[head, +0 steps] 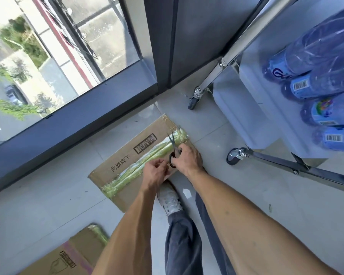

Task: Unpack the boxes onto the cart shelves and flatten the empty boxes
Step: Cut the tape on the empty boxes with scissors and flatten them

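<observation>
A cardboard box (pixel 125 155) lies on the floor, bottom side up, with a barcode and a strip of green tape (pixel 147 157) running along its seam. My right hand (pixel 187 159) grips a pair of scissors (pixel 173 149) whose open blades point along the tape toward the box's far end. My left hand (pixel 154 171) is just left of the scissor handles, its fingers curled at the tape and the handle; what they pinch is not clear. The cart (pixel 266 108) stands to the right, with a shrink-wrapped pack of water bottles (pixel 322 90) on its shelf.
A second cardboard box (pixel 68 257) lies at the lower left. A large window with a dark frame (pixel 72 124) runs along the left. The cart's two castor wheels (pixel 233 156) stand on the floor right of the box. My shoe (pixel 170 197) is beside the box's near edge.
</observation>
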Motion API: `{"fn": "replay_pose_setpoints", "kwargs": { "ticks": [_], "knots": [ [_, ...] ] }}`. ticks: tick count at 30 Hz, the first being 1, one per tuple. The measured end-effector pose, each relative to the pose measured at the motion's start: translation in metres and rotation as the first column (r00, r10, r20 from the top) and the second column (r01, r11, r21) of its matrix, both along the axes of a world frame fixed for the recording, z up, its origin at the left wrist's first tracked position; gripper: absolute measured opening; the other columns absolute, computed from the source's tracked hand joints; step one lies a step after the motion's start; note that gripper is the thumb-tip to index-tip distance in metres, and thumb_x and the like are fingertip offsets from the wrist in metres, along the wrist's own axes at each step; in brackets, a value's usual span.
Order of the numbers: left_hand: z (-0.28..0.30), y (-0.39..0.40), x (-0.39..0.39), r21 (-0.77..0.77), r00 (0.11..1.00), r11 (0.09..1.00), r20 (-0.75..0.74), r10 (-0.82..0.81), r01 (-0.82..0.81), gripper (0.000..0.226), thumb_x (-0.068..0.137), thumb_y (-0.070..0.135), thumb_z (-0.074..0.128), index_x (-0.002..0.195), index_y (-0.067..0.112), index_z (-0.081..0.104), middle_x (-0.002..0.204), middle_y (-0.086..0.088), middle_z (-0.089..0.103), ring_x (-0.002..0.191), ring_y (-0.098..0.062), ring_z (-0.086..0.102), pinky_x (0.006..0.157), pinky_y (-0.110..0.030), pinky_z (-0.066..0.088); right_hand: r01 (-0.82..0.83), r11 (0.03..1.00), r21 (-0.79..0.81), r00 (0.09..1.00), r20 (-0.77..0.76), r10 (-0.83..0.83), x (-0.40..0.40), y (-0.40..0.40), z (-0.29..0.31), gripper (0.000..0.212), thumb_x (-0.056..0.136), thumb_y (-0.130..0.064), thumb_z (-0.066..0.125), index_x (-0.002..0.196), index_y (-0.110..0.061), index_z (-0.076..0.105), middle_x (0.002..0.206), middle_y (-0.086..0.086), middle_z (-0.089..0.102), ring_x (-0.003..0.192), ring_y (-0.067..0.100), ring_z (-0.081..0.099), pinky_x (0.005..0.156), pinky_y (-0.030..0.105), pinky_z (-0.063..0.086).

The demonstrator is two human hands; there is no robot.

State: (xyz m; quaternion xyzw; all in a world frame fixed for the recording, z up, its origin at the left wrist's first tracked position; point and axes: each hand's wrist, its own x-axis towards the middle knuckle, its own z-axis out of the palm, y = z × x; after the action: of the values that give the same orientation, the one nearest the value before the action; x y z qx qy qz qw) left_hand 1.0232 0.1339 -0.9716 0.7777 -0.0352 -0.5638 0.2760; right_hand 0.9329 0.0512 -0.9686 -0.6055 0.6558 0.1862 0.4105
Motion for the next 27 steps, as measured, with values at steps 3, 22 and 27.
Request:
{"fn": "replay_pose_setpoints", "kwargs": {
  "ticks": [3, 22, 27],
  "knots": [
    [-0.004, -0.002, 0.014, 0.137, 0.855, 0.906, 0.301, -0.423, 0.4, 0.026, 0.096, 0.01, 0.051, 0.115, 0.009, 0.069, 0.114, -0.006, 0.068, 0.087, -0.018, 0.066, 0.083, -0.035, 0.057, -0.11, 0.977, -0.185, 0.989, -0.122, 0.088, -0.006, 0.004, -0.003, 0.028, 0.09, -0.022, 0.064, 0.114, -0.016, 0.052, 0.097, 0.01, 0.067, 0.093, 0.029, 0.064, 0.069, 0.031, 0.04],
    [-0.076, -0.057, 0.069, 0.563, 0.03, 0.335, 0.48, -0.877, 0.755, 0.127, 0.07, 0.069, 0.072, 0.155, 0.015, -0.007, 0.159, -0.03, -0.009, 0.148, -0.043, 0.009, 0.108, -0.053, 0.033, -0.271, 0.901, -0.339, 0.956, -0.208, 0.209, -0.042, 0.005, -0.058, 0.036, 0.088, -0.012, 0.051, 0.122, -0.021, 0.049, 0.106, 0.008, 0.05, 0.096, 0.027, 0.05, 0.083, 0.038, 0.032],
    [-0.076, -0.056, 0.053, 0.464, -0.02, 0.249, 0.501, -0.865, 0.85, 0.11, 0.076, 0.039, 0.076, 0.153, 0.035, -0.002, 0.155, -0.026, 0.005, 0.131, -0.037, 0.03, 0.092, -0.047, 0.05, -0.312, 0.888, -0.338, 0.945, -0.206, 0.254, -0.038, 0.004, -0.054, 0.037, 0.091, -0.014, 0.047, 0.128, -0.019, 0.047, 0.108, 0.01, 0.05, 0.096, 0.027, 0.05, 0.084, 0.039, 0.032]
  ]
}}
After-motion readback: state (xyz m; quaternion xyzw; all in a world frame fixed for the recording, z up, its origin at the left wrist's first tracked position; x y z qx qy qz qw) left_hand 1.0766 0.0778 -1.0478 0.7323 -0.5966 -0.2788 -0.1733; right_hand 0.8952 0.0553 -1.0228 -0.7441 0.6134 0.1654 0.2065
